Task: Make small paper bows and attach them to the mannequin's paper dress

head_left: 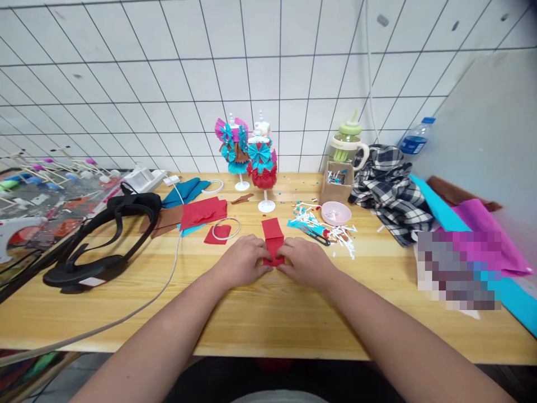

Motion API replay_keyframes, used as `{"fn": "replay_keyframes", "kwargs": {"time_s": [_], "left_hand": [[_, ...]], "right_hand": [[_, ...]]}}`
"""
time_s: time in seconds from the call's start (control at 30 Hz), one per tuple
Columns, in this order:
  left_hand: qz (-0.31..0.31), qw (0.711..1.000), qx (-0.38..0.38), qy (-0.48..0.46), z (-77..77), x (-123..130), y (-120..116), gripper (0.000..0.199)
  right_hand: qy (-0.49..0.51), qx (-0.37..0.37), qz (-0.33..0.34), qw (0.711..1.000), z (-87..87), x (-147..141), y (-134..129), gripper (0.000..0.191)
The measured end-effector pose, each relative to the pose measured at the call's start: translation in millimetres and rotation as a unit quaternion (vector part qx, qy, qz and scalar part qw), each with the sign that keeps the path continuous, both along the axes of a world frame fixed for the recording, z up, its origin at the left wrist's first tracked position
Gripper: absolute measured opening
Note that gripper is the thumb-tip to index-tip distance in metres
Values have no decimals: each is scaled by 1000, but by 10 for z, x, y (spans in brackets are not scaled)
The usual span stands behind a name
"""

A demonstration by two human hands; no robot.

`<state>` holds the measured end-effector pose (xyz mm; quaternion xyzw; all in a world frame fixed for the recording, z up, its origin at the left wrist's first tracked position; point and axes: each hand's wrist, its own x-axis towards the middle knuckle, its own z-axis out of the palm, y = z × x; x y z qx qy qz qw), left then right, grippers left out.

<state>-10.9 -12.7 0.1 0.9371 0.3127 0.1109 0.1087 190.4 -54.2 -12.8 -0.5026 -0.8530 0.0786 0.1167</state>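
A creased strip of red paper [272, 228] lies on the wooden table in front of me, its far end flat. Its near end is pinched between my two hands. My left hand [245, 260] grips the left edge with thumb and fingers together. On the right edge, my right hand [308, 262] holds it the same way. Left of the strip, a silver ring [238, 228] rests partly over a small red piece [217, 235]. Black-handled scissors [319, 238] lie to the right among white paper bits [344, 239] and a blue piece.
Two small dress forms [265, 206] in coloured paper stand behind. A pink bowl [336, 214], a cardboard box [335, 193] and a cup [349, 143] are at the right. A black headset [100, 268] and a cable [168, 282] occupy the left.
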Motion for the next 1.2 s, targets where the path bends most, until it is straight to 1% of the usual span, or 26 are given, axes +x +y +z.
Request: {"fn": "replay_keyframes", "kwargs": {"time_s": [0.13,0.23,0.43,0.63,0.8,0.97,1.07,1.2], "left_hand": [[-13,999,21,35,2,67,-53,13],[-7,998,34,47,-11,95,-61,17],[0,997,48,59,-29,100,-59,17],[6,998,40,52,-92,88,-27,17],[10,999,36,36,-106,99,-36,18],[10,1000,22,20,-107,107,-51,19],[19,1000,8,22,-136,98,-43,19],[28,999,7,28,-164,95,-29,17]], "right_hand": [[-14,-32,3,999,-29,-48,-6,21],[-22,-51,-10,998,-29,-75,-2,23],[-39,-51,-43,997,18,-97,-20,24],[-51,-63,-69,994,60,-131,-40,25],[-48,-62,-87,993,48,-140,-30,24],[-37,-47,-85,995,19,-130,-23,22],[-26,-56,-77,995,19,-120,-22,20],[-8,-60,-84,995,15,-109,-20,17]]}}
